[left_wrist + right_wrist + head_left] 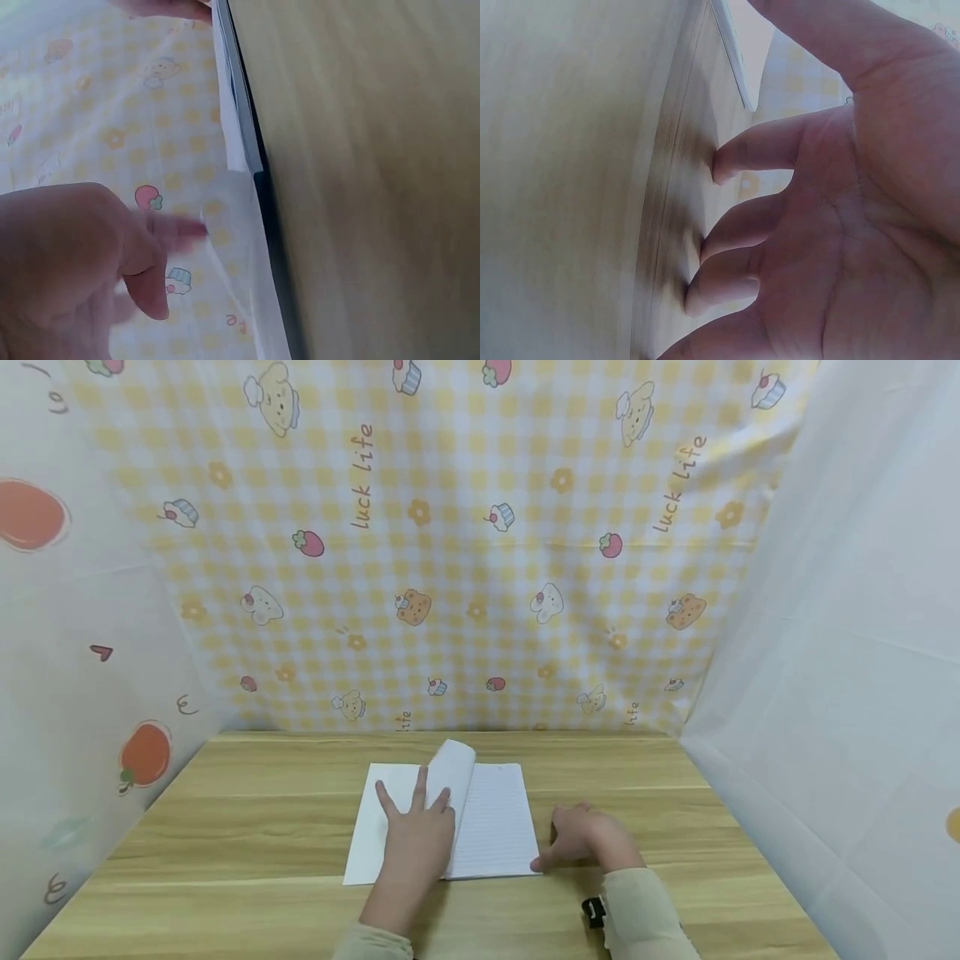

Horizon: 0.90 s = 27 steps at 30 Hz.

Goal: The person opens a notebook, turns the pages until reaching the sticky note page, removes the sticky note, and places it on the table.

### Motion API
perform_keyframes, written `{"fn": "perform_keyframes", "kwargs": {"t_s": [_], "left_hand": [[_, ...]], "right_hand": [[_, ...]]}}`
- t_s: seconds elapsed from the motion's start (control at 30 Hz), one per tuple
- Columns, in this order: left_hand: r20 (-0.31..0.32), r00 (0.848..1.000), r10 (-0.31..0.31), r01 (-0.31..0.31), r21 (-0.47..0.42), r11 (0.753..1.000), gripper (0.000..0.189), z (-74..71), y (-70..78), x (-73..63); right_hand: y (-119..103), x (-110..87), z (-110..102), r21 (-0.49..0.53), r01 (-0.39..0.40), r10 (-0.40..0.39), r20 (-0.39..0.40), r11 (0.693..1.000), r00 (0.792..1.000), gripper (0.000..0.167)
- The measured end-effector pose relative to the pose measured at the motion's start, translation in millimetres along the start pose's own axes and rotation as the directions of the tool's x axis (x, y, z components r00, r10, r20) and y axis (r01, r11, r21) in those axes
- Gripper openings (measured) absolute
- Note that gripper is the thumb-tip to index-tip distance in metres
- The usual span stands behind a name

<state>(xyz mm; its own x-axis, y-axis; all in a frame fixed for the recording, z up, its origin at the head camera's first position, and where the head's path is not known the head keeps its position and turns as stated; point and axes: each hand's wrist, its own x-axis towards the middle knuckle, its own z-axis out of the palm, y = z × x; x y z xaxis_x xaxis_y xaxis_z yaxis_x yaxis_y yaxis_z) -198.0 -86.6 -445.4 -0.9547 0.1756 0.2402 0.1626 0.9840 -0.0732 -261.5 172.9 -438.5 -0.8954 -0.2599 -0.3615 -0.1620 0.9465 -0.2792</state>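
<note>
A notebook lies open on the table, its right page white and ruled with lines. To the left is a blank white page, and near the spine a loose leaf bends upward. My left hand is over the left half, fingers spread apart, beside the raised leaf. The left wrist view shows the notebook edge-on near that hand. At the lower right corner of the ruled page is the thumb of my right hand. In the right wrist view its other fingers are spaced apart, their tips on the tabletop.
The wood-grain table extends around the notebook. Behind it hangs a yellow checked curtain with cartoon prints. White cloths hang on the left and right. A small black item is at the right sleeve.
</note>
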Motion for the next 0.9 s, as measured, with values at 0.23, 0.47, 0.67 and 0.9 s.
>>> {"fn": "perform_keyframes", "kwargs": {"t_s": [0.23, 0.47, 0.67, 0.9], "left_hand": [[0.066, 0.987, -0.147, 0.154, -0.116, 0.981, 0.056, -0.5, 3.7, -3.1], [0.27, 0.963, -0.011, 0.073, -0.221, 0.972, 0.04, 0.3, -1.3, -3.2], [0.429, 0.902, 0.044, 0.112, -0.333, 0.936, 0.047, -1.4, -9.4, -4.8], [0.439, 0.895, 0.076, 0.069, -0.306, 0.95, 0.061, -2.3, -9.9, -2.5]], "right_hand": [[0, 1.8, 1, -0.005, 0.002, -0.002, 0.009, 1.0, 1.0, 0.074], [0, 2.4, 1, 0.016, -0.005, 0.005, 0.014, 1.0, 1.0, 0.071], [-2, -0.2, 1, 0.003, 0.002, -0.002, 0.002, 1.0, 1.0, 0.07], [-2, -5.1, 2, -0.029, 0.009, -0.009, -0.015, 1.0, 1.0, 0.08]]}}
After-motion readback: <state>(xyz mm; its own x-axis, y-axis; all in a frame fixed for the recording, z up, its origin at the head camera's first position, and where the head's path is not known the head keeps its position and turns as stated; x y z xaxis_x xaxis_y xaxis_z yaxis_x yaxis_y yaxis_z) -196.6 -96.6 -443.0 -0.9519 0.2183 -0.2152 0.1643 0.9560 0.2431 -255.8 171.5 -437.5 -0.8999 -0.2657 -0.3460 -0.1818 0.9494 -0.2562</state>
